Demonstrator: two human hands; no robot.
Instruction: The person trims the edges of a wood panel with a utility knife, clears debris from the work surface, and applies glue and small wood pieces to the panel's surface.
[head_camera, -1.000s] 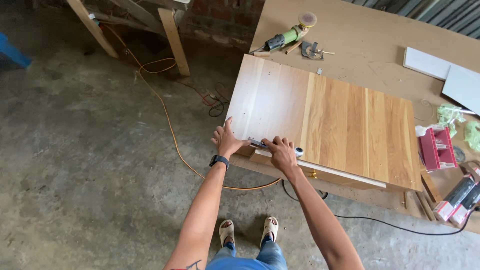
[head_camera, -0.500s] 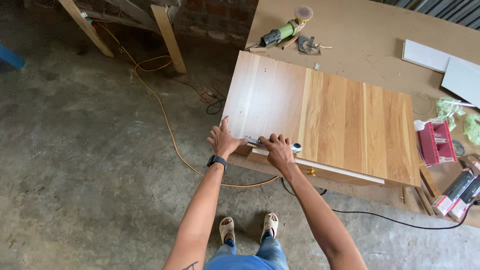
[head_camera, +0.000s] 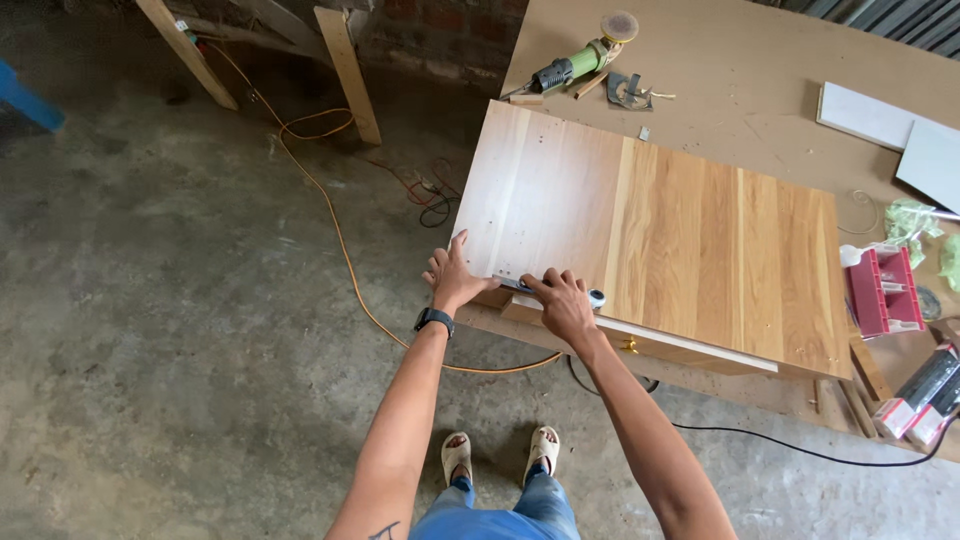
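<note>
One wooden cabinet panel (head_camera: 660, 240), pale at its left part and oak-toned across the rest, lay flat on one brown bench (head_camera: 760, 70), its near-left corner at the bench edge. One slim metal tool (head_camera: 560, 291), its kind not clear, lay on that corner along the panel's near edge.

Left hand (head_camera: 455, 280): one, fingers spread flat, palm pressed on the panel corner; grip open, holding nothing. One black wristwatch (head_camera: 434, 320) on its wrist.

Right hand (head_camera: 562, 303): one, just beside the left at 3 o'clock, fingers curled down over the metal tool, pressing it to the panel; whether the grip closed around it could not be told.

At 12 o'clock of the panel: one green angle grinder (head_camera: 575, 65). At 3 o'clock: one red plastic box (head_camera: 885, 290); two white boards (head_camera: 890, 125) at 2 o'clock. On the concrete floor (head_camera: 150, 330): one orange cable (head_camera: 330, 220), one black cable (head_camera: 800, 452), two sandalled feet (head_camera: 500, 455).
</note>
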